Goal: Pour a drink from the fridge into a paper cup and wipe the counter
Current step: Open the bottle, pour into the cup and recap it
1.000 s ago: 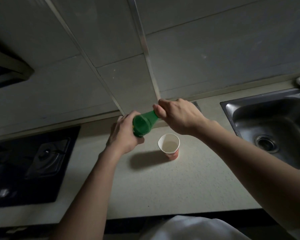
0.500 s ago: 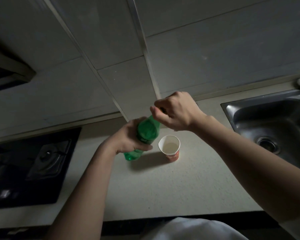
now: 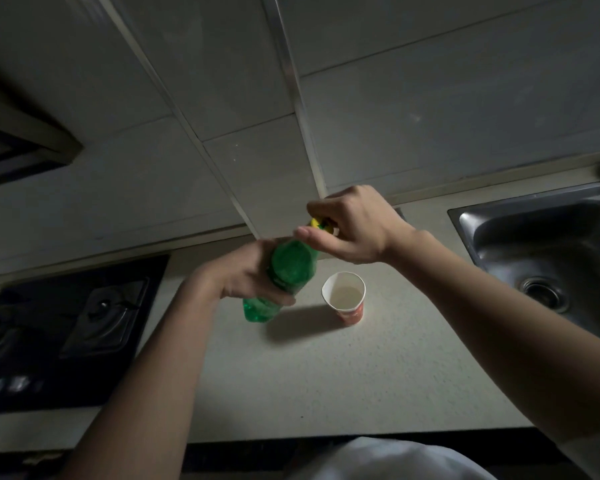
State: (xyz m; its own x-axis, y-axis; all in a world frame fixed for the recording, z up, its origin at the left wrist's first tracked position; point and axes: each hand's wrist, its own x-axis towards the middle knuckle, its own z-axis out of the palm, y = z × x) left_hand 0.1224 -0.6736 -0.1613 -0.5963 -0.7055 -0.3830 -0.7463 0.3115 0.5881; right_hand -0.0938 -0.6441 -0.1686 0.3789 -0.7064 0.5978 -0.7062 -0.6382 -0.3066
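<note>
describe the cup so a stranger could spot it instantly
From the steel sink on the right, move left along the pale speckled counter. The white paper cup with a red base stands there, beside the green plastic bottle. It alone is open-topped and stands unheld.

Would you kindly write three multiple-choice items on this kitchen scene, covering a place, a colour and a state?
1. The paper cup stands on which side of the green bottle? A left B right C behind
2. The bottle's cap is: A red B yellow C white
3. The cup is: A upright B tipped over C upside down
Answers: 1 B, it stands on the counter right of the bottle; 2 B, yellow shows between fingers of the right hand; 3 A, its open mouth faces up.
</note>
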